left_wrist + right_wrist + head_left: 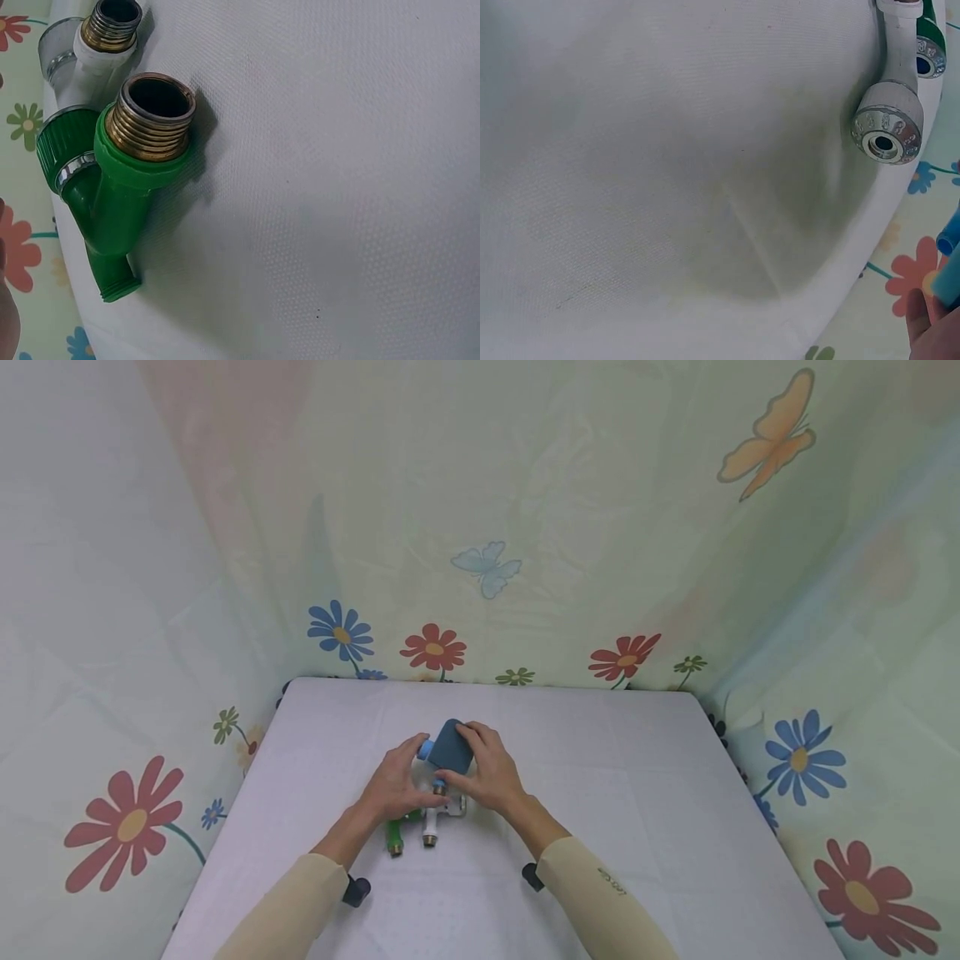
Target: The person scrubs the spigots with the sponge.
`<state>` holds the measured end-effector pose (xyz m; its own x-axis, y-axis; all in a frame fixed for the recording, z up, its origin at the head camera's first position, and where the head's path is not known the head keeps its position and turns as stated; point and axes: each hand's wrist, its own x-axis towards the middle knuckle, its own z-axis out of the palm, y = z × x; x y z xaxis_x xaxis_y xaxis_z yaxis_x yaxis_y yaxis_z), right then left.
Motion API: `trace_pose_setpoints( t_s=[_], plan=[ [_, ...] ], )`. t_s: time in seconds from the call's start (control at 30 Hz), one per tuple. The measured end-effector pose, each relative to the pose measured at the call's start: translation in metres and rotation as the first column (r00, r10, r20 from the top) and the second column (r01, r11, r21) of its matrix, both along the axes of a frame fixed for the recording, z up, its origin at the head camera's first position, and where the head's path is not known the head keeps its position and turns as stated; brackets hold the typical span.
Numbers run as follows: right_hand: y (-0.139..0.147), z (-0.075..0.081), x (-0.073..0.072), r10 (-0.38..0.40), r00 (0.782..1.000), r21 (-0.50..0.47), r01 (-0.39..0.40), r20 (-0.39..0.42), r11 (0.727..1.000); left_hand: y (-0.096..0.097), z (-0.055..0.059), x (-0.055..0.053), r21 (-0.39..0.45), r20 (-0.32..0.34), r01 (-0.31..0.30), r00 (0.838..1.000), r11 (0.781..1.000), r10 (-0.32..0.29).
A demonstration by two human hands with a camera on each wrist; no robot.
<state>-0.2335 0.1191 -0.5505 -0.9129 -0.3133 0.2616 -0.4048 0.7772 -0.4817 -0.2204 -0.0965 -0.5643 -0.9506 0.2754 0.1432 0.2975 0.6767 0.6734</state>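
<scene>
A blue tap point(452, 747) with a flat, dark square part is held up between both hands above the table. Its light-blue spout point(426, 750) points left, and a brass thread shows below. My right hand point(487, 768) grips the square part, fingers on top and thumb below. Curled about the other side, my left hand point(393, 781) has its fingertips at the spout and thumb by the thread. Just below lie a green tap point(124, 202) and a white tap point(900, 52), both with brass threads in the left wrist view. The blue tap's inner side is hidden.
A white cloth covers the table point(600, 777). Printed curtains point(600, 527) with flowers and butterflies hang behind it and at both sides. Dark wrist devices point(356, 891) sit by the sleeves. The white tap's silver knob point(887, 135) faces the right wrist camera.
</scene>
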Motion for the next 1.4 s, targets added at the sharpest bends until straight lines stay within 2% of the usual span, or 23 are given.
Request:
trace_pose_setpoints(
  t_s=[0.4,0.67,1.4],
  plan=[
    [0.0002,0.0023,-0.0037,-0.042,0.998,0.011,0.041,0.053,0.999,0.0017,0.0016,0.0013,-0.014,0.030,0.008,1.000,1.000,-0.007],
    [0.0005,0.0033,-0.0042,-0.079,0.995,0.024,0.077,0.065,0.997,0.0024,0.0034,0.0030,-0.010,0.044,0.037,0.998,0.999,-0.037],
    [0.0024,0.0036,-0.0077,-0.147,0.987,0.034,0.145,0.072,0.989,0.0042,0.0003,0.0035,0.012,-0.027,0.100,0.995,0.995,-0.099]
  ],
)
